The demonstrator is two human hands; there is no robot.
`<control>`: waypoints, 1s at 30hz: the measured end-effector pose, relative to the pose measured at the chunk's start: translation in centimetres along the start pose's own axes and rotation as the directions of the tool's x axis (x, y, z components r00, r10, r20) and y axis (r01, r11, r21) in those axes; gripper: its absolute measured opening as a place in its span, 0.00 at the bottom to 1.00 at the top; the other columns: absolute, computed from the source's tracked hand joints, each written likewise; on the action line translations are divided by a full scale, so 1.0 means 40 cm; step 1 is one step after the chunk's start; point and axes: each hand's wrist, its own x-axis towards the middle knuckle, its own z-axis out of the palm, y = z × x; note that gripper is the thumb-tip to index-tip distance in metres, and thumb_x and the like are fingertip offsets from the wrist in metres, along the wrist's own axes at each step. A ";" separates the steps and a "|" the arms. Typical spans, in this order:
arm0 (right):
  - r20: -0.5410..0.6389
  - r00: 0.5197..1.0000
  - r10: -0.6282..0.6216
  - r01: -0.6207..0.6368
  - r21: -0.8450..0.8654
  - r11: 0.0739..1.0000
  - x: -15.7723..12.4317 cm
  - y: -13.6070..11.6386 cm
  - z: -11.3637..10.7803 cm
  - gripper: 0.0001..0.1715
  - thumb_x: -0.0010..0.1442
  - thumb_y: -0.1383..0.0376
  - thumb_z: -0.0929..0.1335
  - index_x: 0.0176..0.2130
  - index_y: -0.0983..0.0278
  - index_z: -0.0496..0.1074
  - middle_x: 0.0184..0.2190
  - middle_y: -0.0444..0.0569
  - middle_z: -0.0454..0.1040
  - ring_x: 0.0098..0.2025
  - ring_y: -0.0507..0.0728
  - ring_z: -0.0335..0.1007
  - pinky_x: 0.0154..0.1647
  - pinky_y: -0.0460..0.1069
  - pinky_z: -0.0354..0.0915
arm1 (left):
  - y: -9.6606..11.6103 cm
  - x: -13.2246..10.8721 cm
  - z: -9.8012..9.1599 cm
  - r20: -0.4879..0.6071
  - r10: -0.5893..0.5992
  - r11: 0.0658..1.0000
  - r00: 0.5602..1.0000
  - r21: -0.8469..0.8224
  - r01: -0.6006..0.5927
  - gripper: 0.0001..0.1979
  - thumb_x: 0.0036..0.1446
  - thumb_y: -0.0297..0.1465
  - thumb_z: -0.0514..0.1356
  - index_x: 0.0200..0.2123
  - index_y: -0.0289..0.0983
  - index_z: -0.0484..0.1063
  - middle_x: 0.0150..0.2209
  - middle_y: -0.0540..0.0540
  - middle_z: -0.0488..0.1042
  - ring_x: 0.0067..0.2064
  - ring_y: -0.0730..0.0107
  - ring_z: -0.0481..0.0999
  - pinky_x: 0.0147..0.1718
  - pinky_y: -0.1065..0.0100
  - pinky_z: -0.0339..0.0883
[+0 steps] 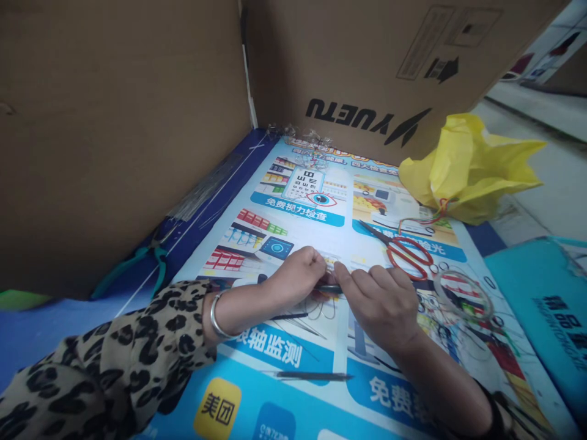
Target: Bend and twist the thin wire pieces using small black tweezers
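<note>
Over the printed poster (316,241), my left hand (296,275) and my right hand (380,299) meet, both closed. A short dark piece (329,288), slim and slightly shiny, spans the gap between them. The right fingers wrap round its near end, thumb pointing left. The left thumb and fingers are pinched, but what lies in them is too small to make out. Beneath the hands are fine loops of wire (321,308). Scissors with red handles (408,256) lie just beyond my right hand. A bundle of thin dark rods (314,376) rests nearer me.
Cardboard walls (339,61) stand at the left and back. Pliers with teal handles (132,263) lie by the left wall. At right are a coil of pale wire (463,293), a yellow bag (468,171) and a teal box (541,305). Wire pieces (312,140) sit at the back.
</note>
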 end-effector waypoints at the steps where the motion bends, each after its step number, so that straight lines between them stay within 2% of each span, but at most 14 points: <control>1: 0.007 1.000 0.001 -0.001 -0.005 1.000 0.000 0.000 0.000 0.10 0.55 0.68 0.67 0.40 0.65 0.72 0.19 0.43 0.64 0.27 0.53 0.52 0.28 0.52 0.45 | 0.001 -0.001 0.000 -0.003 0.005 1.000 1.000 0.007 -0.005 0.04 0.54 0.30 0.52 0.29 0.37 0.57 0.28 0.47 0.69 0.32 0.68 0.73 0.25 0.67 0.70; 5: 0.048 0.999 0.013 -0.012 -0.022 1.000 -0.001 -0.002 -0.008 0.09 0.55 0.68 0.67 0.39 0.65 0.72 0.19 0.44 0.65 0.27 0.53 0.52 0.28 0.52 0.45 | 0.005 -0.003 -0.007 -0.020 0.108 0.978 0.994 0.184 -0.102 0.05 0.55 0.32 0.51 0.29 0.38 0.57 0.29 0.47 0.71 0.33 0.68 0.74 0.28 0.65 0.70; 9: 0.114 0.992 0.048 -0.042 -0.053 0.998 -0.001 -0.011 -0.017 0.08 0.56 0.69 0.66 0.38 0.65 0.72 0.20 0.45 0.66 0.27 0.53 0.54 0.29 0.52 0.46 | 0.011 -0.004 -0.014 -0.010 0.262 0.885 0.965 0.401 -0.236 0.05 0.57 0.32 0.49 0.30 0.39 0.57 0.29 0.48 0.73 0.34 0.69 0.74 0.36 0.64 0.69; 12: 0.196 0.976 0.090 -0.083 -0.046 0.995 -0.004 -0.022 -0.018 0.07 0.55 0.70 0.65 0.36 0.65 0.73 0.21 0.46 0.67 0.27 0.54 0.57 0.29 0.52 0.47 | 0.017 -0.009 -0.015 0.019 0.333 0.807 0.943 0.512 -0.295 0.04 0.59 0.32 0.48 0.31 0.40 0.57 0.31 0.49 0.75 0.35 0.69 0.75 0.37 0.64 0.68; 15: 0.338 0.929 0.149 -0.163 0.013 0.987 -0.005 -0.027 -0.015 0.06 0.53 0.71 0.65 0.30 0.63 0.72 0.21 0.46 0.69 0.27 0.55 0.61 0.29 0.52 0.48 | 0.021 -0.017 -0.019 0.071 0.394 0.687 0.916 0.639 -0.345 0.04 0.59 0.30 0.46 0.34 0.40 0.59 0.33 0.49 0.75 0.37 0.68 0.76 0.36 0.66 0.68; 17: 0.485 0.856 0.180 -0.237 0.059 0.970 -0.002 -0.024 -0.017 0.06 0.52 0.70 0.65 0.27 0.62 0.72 0.21 0.47 0.71 0.25 0.55 0.64 0.28 0.51 0.48 | 0.019 -0.021 -0.024 0.165 0.422 0.564 0.892 0.722 -0.401 0.05 0.59 0.30 0.47 0.38 0.40 0.60 0.35 0.49 0.75 0.39 0.67 0.75 0.36 0.66 0.68; 20: 0.697 0.693 0.182 -0.359 0.116 0.926 0.008 -0.009 -0.028 0.08 0.54 0.65 0.64 0.26 0.61 0.72 0.23 0.47 0.74 0.25 0.55 0.67 0.25 0.49 0.48 | 0.009 -0.020 -0.038 0.404 0.449 0.335 0.797 0.751 -0.569 0.10 0.56 0.29 0.52 0.42 0.41 0.62 0.39 0.47 0.75 0.42 0.66 0.75 0.39 0.66 0.67; 22: 0.771 0.618 0.154 -0.411 0.150 0.899 0.014 0.000 -0.036 0.10 0.56 0.62 0.63 0.29 0.61 0.73 0.27 0.48 0.76 0.28 0.56 0.70 0.26 0.49 0.50 | 0.003 -0.016 -0.045 0.571 0.472 0.185 0.672 0.681 -0.709 0.12 0.54 0.28 0.54 0.43 0.40 0.63 0.43 0.46 0.74 0.45 0.66 0.73 0.42 0.66 0.67; 24: 0.787 0.602 0.136 -0.430 0.176 0.886 0.018 0.007 -0.038 0.11 0.56 0.61 0.63 0.31 0.61 0.74 0.29 0.49 0.77 0.31 0.57 0.70 0.28 0.48 0.53 | 0.001 -0.014 -0.049 0.667 0.499 0.079 0.553 0.601 -0.795 0.13 0.54 0.27 0.54 0.44 0.39 0.64 0.46 0.44 0.73 0.48 0.66 0.72 0.45 0.66 0.66; 25: 0.780 0.612 0.128 -0.425 0.189 0.885 0.018 0.011 -0.036 0.11 0.56 0.62 0.63 0.31 0.62 0.74 0.29 0.50 0.76 0.31 0.57 0.70 0.29 0.48 0.54 | 0.003 -0.014 -0.049 0.666 0.519 0.063 0.537 0.596 -0.800 0.12 0.55 0.27 0.53 0.44 0.38 0.64 0.46 0.44 0.74 0.48 0.67 0.72 0.46 0.66 0.66; 26: 0.766 0.632 0.115 -0.412 0.207 0.887 0.018 0.015 -0.033 0.10 0.55 0.62 0.64 0.31 0.62 0.74 0.29 0.50 0.76 0.32 0.57 0.70 0.31 0.49 0.55 | 0.006 -0.013 -0.050 0.622 0.548 0.083 0.559 0.624 -0.777 0.12 0.56 0.27 0.53 0.44 0.38 0.65 0.45 0.44 0.74 0.47 0.67 0.73 0.45 0.66 0.66; 27: 0.749 0.656 0.092 -0.392 0.234 0.890 0.016 0.020 -0.028 0.09 0.54 0.64 0.64 0.31 0.62 0.74 0.29 0.50 0.76 0.32 0.57 0.70 0.32 0.49 0.56 | 0.012 -0.012 -0.050 0.540 0.585 0.138 0.605 0.668 -0.731 0.11 0.57 0.27 0.52 0.44 0.38 0.65 0.43 0.45 0.75 0.45 0.68 0.74 0.43 0.67 0.67; 29: 0.717 0.695 0.053 -0.377 0.300 0.876 0.010 0.035 -0.017 0.08 0.53 0.66 0.64 0.30 0.62 0.74 0.28 0.48 0.75 0.32 0.57 0.69 0.33 0.49 0.57 | 0.026 -0.008 -0.053 0.315 0.638 0.317 0.703 0.724 -0.612 0.09 0.60 0.28 0.50 0.41 0.38 0.66 0.39 0.47 0.76 0.41 0.71 0.76 0.39 0.69 0.68; 30: 0.707 0.705 0.058 -0.406 0.335 0.850 0.007 0.044 -0.011 0.08 0.54 0.66 0.64 0.29 0.62 0.73 0.27 0.47 0.75 0.32 0.56 0.68 0.33 0.49 0.57 | 0.033 -0.004 -0.055 0.221 0.648 0.402 0.729 0.714 -0.574 0.08 0.60 0.29 0.49 0.40 0.38 0.66 0.38 0.48 0.76 0.39 0.73 0.76 0.38 0.71 0.68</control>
